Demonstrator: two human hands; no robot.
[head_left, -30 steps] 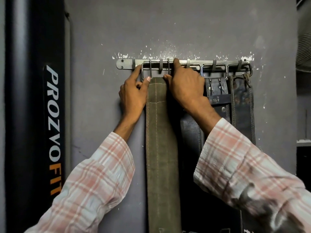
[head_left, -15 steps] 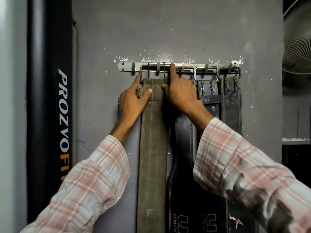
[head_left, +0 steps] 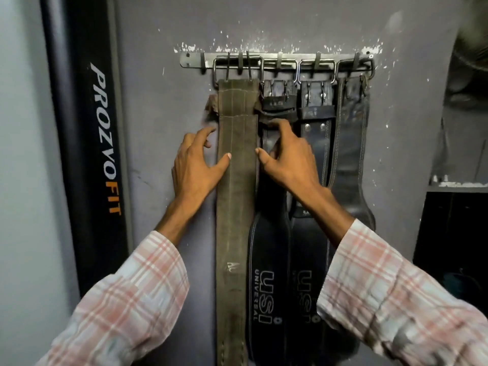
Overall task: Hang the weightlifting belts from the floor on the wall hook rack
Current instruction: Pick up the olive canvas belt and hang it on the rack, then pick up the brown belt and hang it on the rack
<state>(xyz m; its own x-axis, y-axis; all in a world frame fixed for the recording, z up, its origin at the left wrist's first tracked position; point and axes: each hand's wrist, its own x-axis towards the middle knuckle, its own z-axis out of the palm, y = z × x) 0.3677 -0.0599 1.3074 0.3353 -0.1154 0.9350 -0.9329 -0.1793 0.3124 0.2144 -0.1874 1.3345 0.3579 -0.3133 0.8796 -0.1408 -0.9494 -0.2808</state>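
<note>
A metal hook rack (head_left: 277,60) is fixed to the grey wall. An olive-green suede belt (head_left: 236,207) hangs by its buckle from the rack's left hooks. To its right hang two black USI belts (head_left: 266,286) (head_left: 309,260) and a dark leather belt (head_left: 351,143). My left hand (head_left: 195,165) is spread beside the green belt's left edge, thumb lying on the belt. My right hand (head_left: 287,157) is spread at the belt's right edge, fingers over the first black belt, holding nothing.
A tall black padded post marked PROZVOFIT (head_left: 97,143) stands just left of the rack. At the right are a fan (head_left: 472,48), a shelf ledge (head_left: 456,184) and a dark cabinet (head_left: 454,247) below it.
Both hands have dropped from the rack's hooks and the buckle to about a third of the way down the green belt, fingers spread. The green belt now hangs freely on the hooks.
</note>
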